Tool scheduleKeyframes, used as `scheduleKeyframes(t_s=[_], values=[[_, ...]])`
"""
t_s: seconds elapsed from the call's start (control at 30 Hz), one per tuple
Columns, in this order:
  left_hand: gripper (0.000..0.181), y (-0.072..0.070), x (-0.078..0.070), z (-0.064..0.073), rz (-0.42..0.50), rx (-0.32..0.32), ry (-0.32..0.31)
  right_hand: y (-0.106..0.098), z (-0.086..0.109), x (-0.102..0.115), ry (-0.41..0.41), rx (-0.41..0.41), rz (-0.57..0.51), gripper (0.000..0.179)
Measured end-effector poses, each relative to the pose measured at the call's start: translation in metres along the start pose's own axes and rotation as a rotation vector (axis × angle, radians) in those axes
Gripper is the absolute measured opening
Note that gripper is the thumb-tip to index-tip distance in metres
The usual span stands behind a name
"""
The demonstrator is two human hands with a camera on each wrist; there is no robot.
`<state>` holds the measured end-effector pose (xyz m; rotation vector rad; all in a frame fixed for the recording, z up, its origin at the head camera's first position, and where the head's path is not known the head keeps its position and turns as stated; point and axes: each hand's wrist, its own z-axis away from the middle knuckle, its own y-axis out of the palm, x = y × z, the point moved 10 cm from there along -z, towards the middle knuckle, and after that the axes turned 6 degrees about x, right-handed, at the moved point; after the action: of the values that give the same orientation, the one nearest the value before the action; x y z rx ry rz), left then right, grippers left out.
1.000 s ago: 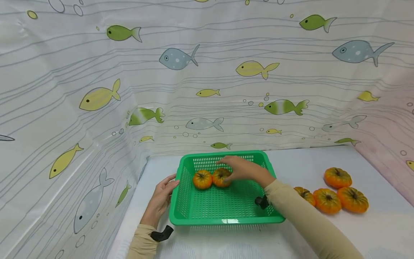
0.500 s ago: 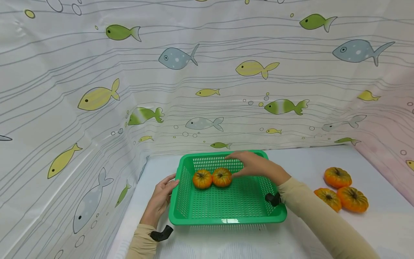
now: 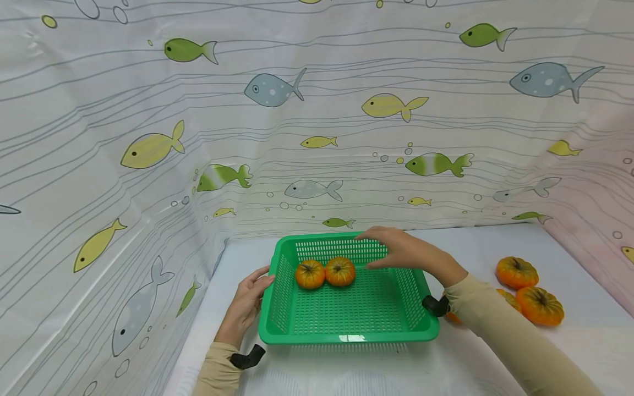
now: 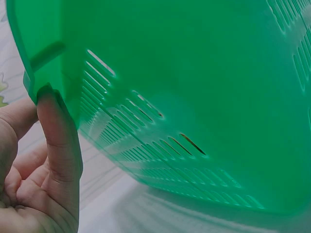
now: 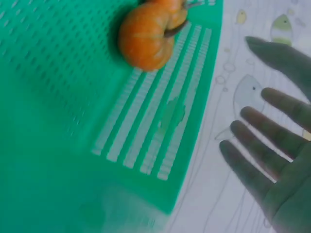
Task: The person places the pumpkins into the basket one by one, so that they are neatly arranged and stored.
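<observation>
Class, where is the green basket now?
In the head view, the green basket is low at centre, the left hand gripping its left side, two pumpkins inside.

The left arm enters from the near left in a beige sleeve and angles far and slightly right; the left wrist is bare beyond the cuff. The left hand grips, its thumb lying to the right and its fingertips meeting it in a pinch. The right arm, also in a beige sleeve, slants from the near right toward the far left, reaching farther than the left one. Past the bare right wrist, the right hand points left, hovering with its thumb on the near side. The four fingers are extended and slightly fanned, and the thumb stands well apart from them.
</observation>
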<state>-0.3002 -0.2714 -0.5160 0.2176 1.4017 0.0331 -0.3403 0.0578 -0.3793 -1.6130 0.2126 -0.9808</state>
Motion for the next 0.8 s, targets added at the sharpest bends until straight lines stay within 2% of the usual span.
scheduleKeyframes(t_s=[0.2,0.43,0.8], values=[[0.054,-0.001,0.001,0.000,-0.001,-0.006,-0.005,-0.011,0.016,-0.009,0.015,-0.048,0.005,0.067],[0.056,-0.002,0.002,-0.001,-0.007,-0.004,-0.008,-0.021,0.040,-0.031,0.039,-0.091,-0.029,0.065],[0.055,0.000,0.000,0.000,-0.015,-0.013,0.003,-0.033,0.084,-0.070,0.168,-0.137,-0.041,0.071]])
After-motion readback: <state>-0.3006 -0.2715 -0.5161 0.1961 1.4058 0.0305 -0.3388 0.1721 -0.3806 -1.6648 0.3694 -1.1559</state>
